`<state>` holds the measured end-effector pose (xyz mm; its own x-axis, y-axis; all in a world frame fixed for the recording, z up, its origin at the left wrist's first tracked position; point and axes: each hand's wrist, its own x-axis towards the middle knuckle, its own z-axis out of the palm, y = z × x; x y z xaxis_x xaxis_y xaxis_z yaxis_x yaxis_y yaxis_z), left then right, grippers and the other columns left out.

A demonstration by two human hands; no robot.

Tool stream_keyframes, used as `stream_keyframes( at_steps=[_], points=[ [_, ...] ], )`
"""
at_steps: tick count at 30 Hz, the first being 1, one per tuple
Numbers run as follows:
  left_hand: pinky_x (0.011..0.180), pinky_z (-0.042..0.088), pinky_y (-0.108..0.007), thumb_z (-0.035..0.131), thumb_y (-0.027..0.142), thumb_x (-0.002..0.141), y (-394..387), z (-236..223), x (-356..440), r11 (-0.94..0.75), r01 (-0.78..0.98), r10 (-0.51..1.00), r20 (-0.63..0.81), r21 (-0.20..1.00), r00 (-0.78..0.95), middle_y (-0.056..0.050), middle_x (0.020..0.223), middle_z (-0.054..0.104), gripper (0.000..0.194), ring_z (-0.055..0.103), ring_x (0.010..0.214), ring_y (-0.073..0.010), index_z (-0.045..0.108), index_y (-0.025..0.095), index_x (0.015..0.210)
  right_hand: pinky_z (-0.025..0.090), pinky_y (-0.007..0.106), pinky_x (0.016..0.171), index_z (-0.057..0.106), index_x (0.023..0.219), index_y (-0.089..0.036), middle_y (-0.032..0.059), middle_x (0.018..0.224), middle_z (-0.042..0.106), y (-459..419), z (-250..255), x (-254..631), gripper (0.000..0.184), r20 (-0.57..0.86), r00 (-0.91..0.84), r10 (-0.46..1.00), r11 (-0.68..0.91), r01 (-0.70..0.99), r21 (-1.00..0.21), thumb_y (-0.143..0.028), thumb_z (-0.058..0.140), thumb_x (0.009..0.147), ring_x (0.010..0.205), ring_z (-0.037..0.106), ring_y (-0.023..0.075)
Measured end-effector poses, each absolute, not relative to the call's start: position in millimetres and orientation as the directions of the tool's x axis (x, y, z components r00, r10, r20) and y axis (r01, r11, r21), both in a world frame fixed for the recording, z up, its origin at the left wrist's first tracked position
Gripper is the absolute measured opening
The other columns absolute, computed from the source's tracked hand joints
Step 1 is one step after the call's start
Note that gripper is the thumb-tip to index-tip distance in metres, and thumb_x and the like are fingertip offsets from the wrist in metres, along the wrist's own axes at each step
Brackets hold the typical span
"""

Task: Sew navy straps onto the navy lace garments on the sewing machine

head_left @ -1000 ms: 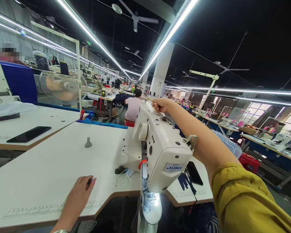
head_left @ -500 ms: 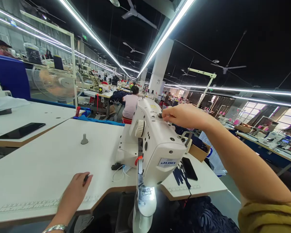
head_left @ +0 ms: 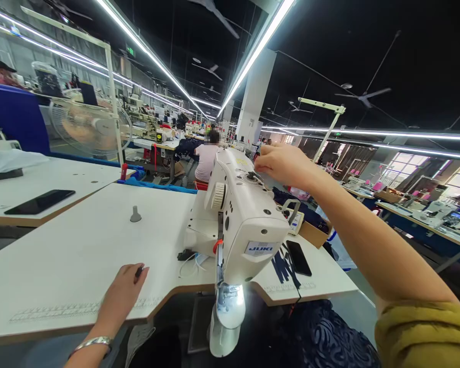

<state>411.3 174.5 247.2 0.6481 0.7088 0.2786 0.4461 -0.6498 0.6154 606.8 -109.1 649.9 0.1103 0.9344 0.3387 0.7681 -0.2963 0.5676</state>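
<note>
A white JUKI sewing machine [head_left: 249, 220] stands in the middle of the white table, its lamp lighting the narrow arm [head_left: 230, 309] at the front. Above the machine's top, close to a dark round part like a bobbin winder [head_left: 253, 177], my right hand [head_left: 281, 162] has its fingers pinched together; whatever they hold is hidden. Resting over the table's front edge, left of the machine, my left hand [head_left: 124, 289] is closed on a small black object [head_left: 139, 271] between thumb and fingers, too small to name.
A grey peg [head_left: 135, 214] stands on the table [head_left: 80, 245]. To the machine's right lie dark fabric strips [head_left: 283, 266], a phone [head_left: 299, 258] and a cardboard box [head_left: 314, 234]. Dark patterned fabric [head_left: 333, 337] hangs below. Another person [head_left: 207, 161] sits ahead.
My right hand has lifted off the round part on the machine's top, which shows more fully now. My left hand keeps the small black object; the view has shifted slightly.
</note>
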Motion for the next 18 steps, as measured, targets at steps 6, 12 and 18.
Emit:
stream_keyframes(
  at_steps=[6,12,18],
  points=[
    [0.065,0.049,-0.03,0.034,0.056,0.085,172.4,248.9,411.3,-0.657,0.455,0.711,0.294,0.601,0.638,-0.015,0.109,0.06,0.055,0.063,0.074,-0.0203,0.06,0.012,0.106,0.023,0.032,0.065,0.064,0.079,-0.018,0.0048,0.088,0.058,-103.5,646.9,607.1,0.022,0.301,-0.06,0.952,-0.162,0.737,0.657,-0.011,0.045,0.089,0.074,0.042,0.0171],
    [0.068,0.049,-0.03,0.033,0.055,0.085,172.0,249.7,412.3,-0.665,0.463,0.711,0.308,0.585,0.632,-0.014,0.107,0.06,0.055,0.064,0.076,-0.0207,0.06,0.012,0.105,0.02,0.032,0.065,0.064,0.078,-0.018,0.0046,0.086,0.059,-99.3,648.6,610.3,0.02,0.301,-0.046,0.952,-0.178,0.718,0.673,-0.011,0.05,0.089,0.077,0.042,0.0185],
    [0.073,0.049,-0.031,0.032,0.056,0.084,174.3,246.8,413.1,-0.678,0.458,0.702,0.32,0.575,0.637,-0.014,0.107,0.059,0.056,0.063,0.079,-0.0213,0.059,0.012,0.105,0.022,0.033,0.069,0.064,0.079,-0.018,0.005,0.085,0.059,-108.6,646.8,605.1,0.02,0.237,-0.151,0.96,-0.06,0.715,0.697,-0.011,0.048,0.09,0.082,0.041,0.0203]
  ],
)
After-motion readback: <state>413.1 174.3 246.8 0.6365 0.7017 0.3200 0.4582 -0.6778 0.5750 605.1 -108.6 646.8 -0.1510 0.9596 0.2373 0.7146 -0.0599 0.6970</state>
